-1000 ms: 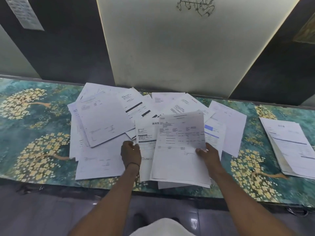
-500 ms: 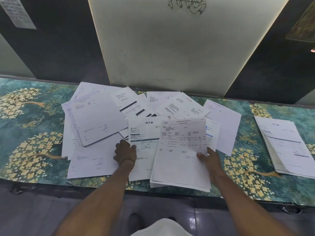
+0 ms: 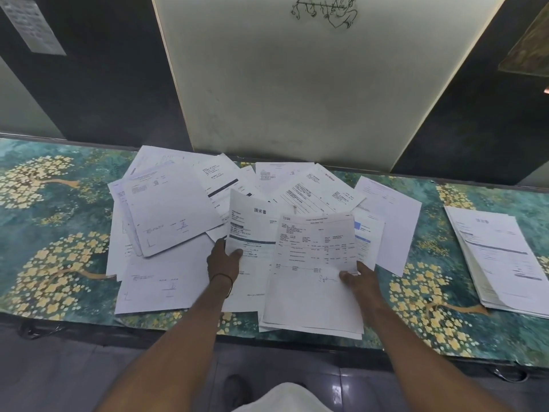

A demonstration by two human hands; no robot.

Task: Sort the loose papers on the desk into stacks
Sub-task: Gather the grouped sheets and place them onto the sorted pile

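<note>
Floral desk (image 3: pixel 59 221) strewn with loose papers (image 3: pixel 172 209), stack (image 3: pixel 499 257) far right; left hand (image 3: pixel 222 263) pinches sheet (image 3: pixel 252 227), right hand (image 3: pixel 361 278) grips sheaf (image 3: pixel 312 292).

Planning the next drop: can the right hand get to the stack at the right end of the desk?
Probably yes: nothing upright stands between the right hand, gripping its sheets, and that stack, just flat desk.

The bench (image 3: pixel 56 227) wears a teal-green cover patterned with trees of yellow blossom and golden-brown branches. The loose papers (image 3: pixel 169 209) are white with black print; one sheet (image 3: pixel 364 233) carries blue blocks. The wall panel (image 3: pixel 297 93) is cream with a black line drawing
</note>
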